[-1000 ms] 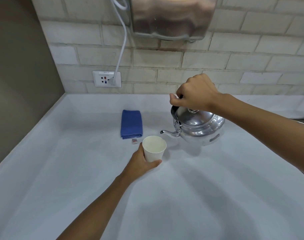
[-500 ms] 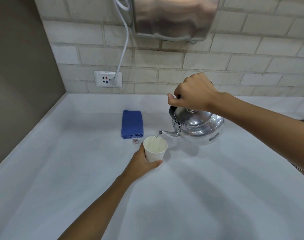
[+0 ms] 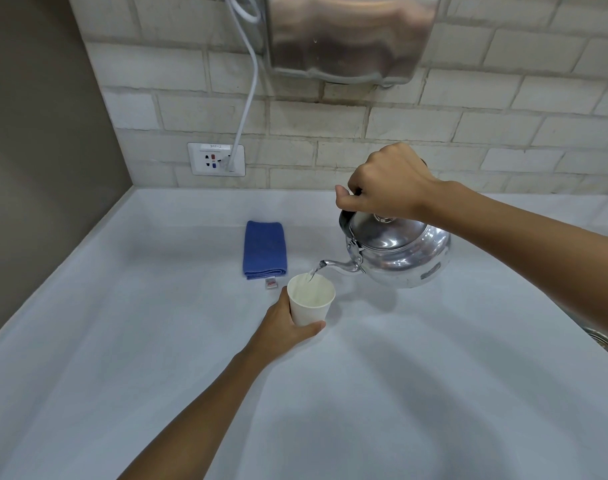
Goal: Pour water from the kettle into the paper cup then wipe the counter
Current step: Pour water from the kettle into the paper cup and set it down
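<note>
A white paper cup (image 3: 311, 304) stands on the white counter (image 3: 157, 341), and my left hand (image 3: 282, 329) is wrapped around its lower left side. Above and to the right, my right hand (image 3: 385, 183) grips the top handle of a shiny steel kettle (image 3: 399, 252), which is lifted and tilted to the left. Its spout hangs over the cup's rim and a thin stream of water runs into the cup. A folded blue cloth (image 3: 264, 249) lies just behind the cup, to the left.
A metal hand dryer (image 3: 347, 36) hangs on the brick wall, its white cord running down to a wall socket (image 3: 216, 159). A dark wall (image 3: 36, 150) closes the left side. A sink edge (image 3: 607, 341) shows at the far right.
The kettle has tipped further to the left, bringing the spout over the cup, and water now flows into the cup. My left hand has kept its hold on the cup.
</note>
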`<state>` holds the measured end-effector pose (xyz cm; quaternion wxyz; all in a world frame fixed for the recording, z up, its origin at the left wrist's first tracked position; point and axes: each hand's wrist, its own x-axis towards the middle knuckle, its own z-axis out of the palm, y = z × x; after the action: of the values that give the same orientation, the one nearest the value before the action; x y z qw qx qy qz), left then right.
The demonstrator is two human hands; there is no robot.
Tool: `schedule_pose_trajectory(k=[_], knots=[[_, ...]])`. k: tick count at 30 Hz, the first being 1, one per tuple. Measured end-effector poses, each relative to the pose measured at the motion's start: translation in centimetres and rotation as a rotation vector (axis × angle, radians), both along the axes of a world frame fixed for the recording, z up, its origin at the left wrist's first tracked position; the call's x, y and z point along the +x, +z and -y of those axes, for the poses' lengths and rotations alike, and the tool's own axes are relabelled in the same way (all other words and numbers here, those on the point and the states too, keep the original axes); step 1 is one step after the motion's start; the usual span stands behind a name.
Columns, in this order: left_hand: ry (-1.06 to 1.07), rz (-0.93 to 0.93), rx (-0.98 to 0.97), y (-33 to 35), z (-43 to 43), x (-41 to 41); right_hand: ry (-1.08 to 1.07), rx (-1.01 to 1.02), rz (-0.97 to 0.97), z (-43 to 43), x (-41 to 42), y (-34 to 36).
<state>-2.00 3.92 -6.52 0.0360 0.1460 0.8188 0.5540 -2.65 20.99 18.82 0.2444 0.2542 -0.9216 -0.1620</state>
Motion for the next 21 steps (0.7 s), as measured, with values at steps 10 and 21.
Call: schedule_pose_trajectory(k=[10, 21], knots=[[-0.007, 0.005, -0.001, 0.03, 0.01, 0.07, 0.004, 0.016, 0.003, -0.14, -0.01, 0.00], [-0.003, 0.011, -0.009, 0.12, -0.07, 0.15, -0.001, 0.019, 0.007, -0.52, -0.11, -0.02]])
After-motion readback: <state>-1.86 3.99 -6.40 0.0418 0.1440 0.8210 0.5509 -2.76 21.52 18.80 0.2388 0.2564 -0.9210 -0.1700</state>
